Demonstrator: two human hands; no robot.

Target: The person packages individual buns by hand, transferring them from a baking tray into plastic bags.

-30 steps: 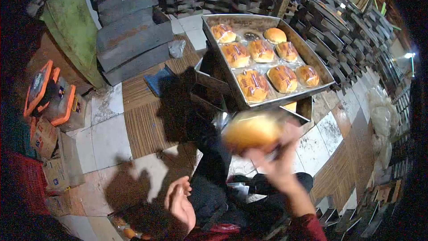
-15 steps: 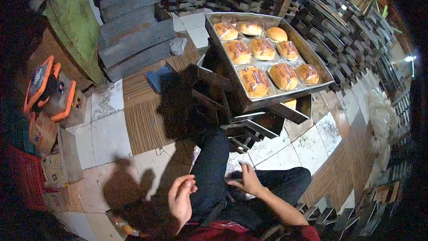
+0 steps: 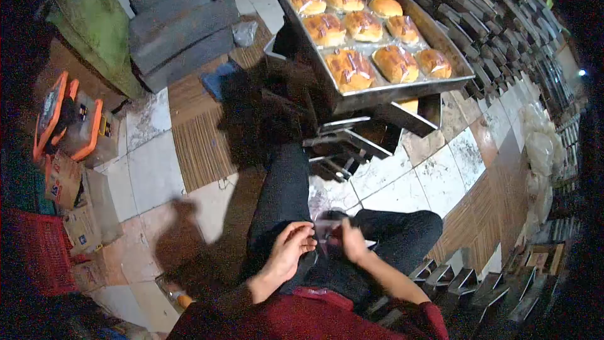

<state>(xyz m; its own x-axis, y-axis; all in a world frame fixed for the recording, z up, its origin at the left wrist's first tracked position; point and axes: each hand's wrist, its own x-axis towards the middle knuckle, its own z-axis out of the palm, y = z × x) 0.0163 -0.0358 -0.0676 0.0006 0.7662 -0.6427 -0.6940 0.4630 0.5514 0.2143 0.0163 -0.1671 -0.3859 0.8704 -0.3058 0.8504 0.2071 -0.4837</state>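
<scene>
Our left hand (image 3: pixel 290 255) is raised over our lap, palm turned inward and fingers loosely bent; we cannot tell whether its fingertips touch anything. Our right hand (image 3: pixel 352 240) is close by, blurred, with fingers drawn in toward a piece of clear film (image 3: pixel 327 230) between the two hands. The blur keeps us from telling whether its fingers and thumb are closed on that film. Half a second ago our hands were farther apart, and we could make out no film between them.

Under our hands are our dark trousers (image 3: pixel 277 204), knees spread. Beyond them sits the metal tray (image 3: pixel 409 93), set askew on other trays (image 3: pixel 412 119) and holding nine buns (image 3: pixel 396 64) in three rows. Most have shiny clear wrapping; the one at the far right corner (image 3: pixel 385 6) looks bare. A second ago our right hand held a bun and the middle of the far row was vacant; now a bun (image 3: pixel 344 1) fills that spot. The tray also appears higher in our view, as does the floor.

To our left, orange-edged containers (image 3: pixel 88 132) stand near a cardboard box (image 3: pixel 63 182) and a red crate (image 3: pixel 38 245).
</scene>
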